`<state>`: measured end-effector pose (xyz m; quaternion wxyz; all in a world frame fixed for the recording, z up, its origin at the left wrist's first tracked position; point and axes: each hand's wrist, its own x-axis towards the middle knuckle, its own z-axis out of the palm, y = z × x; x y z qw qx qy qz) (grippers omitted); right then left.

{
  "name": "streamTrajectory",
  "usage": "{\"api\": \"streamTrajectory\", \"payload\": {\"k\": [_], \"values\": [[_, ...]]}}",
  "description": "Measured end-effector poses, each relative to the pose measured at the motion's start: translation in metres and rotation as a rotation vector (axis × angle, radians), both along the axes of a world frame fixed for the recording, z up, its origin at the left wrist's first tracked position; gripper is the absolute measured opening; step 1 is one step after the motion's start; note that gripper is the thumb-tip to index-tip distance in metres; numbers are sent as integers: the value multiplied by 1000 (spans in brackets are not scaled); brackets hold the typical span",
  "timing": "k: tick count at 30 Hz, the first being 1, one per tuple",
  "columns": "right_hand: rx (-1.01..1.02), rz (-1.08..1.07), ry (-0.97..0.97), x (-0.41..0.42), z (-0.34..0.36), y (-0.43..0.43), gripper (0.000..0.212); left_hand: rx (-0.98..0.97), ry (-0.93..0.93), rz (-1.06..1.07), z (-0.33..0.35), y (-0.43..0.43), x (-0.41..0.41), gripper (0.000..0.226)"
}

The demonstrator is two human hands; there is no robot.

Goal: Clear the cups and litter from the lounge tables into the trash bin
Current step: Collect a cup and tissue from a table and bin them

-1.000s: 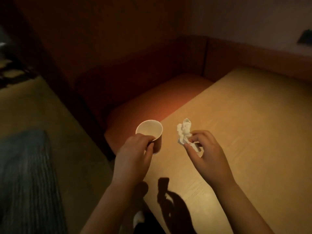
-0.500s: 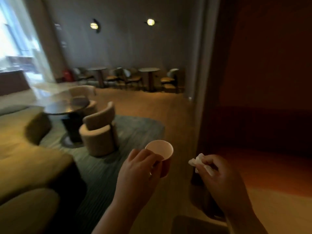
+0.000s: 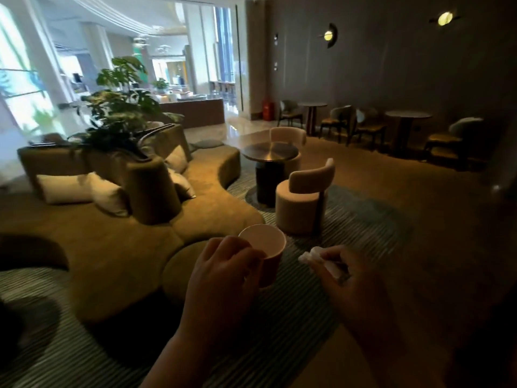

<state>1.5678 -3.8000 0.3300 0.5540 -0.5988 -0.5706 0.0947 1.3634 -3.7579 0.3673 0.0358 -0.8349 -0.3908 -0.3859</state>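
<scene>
Paper cup upright, white inside, reddish outside, gripped by left hand, crumpled white tissue pinched in right hand.

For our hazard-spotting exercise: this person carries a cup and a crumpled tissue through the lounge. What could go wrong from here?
The left hand grips the cup near its rim only; it might slip or tip.
The right hand only pinches the tissue; it could drop.
The low sofa lies close ahead: a possible trip.
</scene>
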Motion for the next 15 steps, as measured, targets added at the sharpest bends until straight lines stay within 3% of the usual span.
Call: {"api": "streamTrajectory", "payload": {"k": [2,6,10,15], "values": [[6,79,-23,-20,8,15,11,-4,-2,77,3,2,-24,24],[27,246,-34,-57,20,51,30,28,-48,240,6,3,-66,20],[47,443,-48,-125,19,83,11,32,-41,412,-4,-10,-121,11],[118,704,-132,-238,12,98,19,-2,-71,702,-12,-45,-211,15]]}}
